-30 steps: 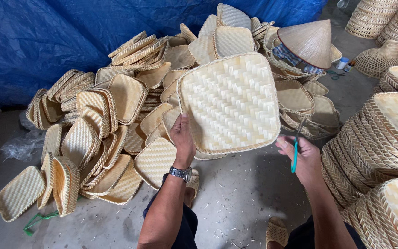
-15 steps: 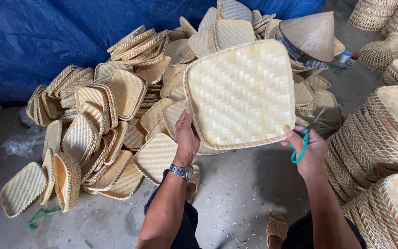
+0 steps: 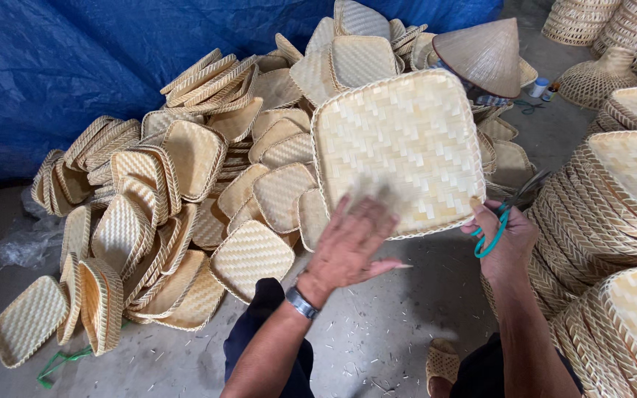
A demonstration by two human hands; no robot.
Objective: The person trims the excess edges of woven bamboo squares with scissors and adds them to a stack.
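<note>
Left hand: the left hand [image 3: 352,247] is spread wide, fingers fanned and blurred, its fingertips over the lower left edge of the woven tray [image 3: 398,151]. Half a second ago it clasped that edge with the thumb in front; now it grips nothing.
Wrist: a metal wristwatch [image 3: 301,302] sits on the left wrist.
Right hand: the right hand [image 3: 506,243] is closed on the tray's lower right corner and has green-handled scissors [image 3: 497,225] looped on its fingers. Earlier it was just beside the edge, not yet on it.
Tray: square, pale bamboo weave, held up tilted with its flat bottom toward the camera, between the two hands, above the concrete floor [image 3: 377,339].
Right side: stacks of nested trays [image 3: 628,191] just beside the right arm.
Behind: a loose heap of trays [image 3: 178,184] on the floor.
Far: a conical straw hat [image 3: 484,55] and a blue tarpaulin [image 3: 60,66].
</note>
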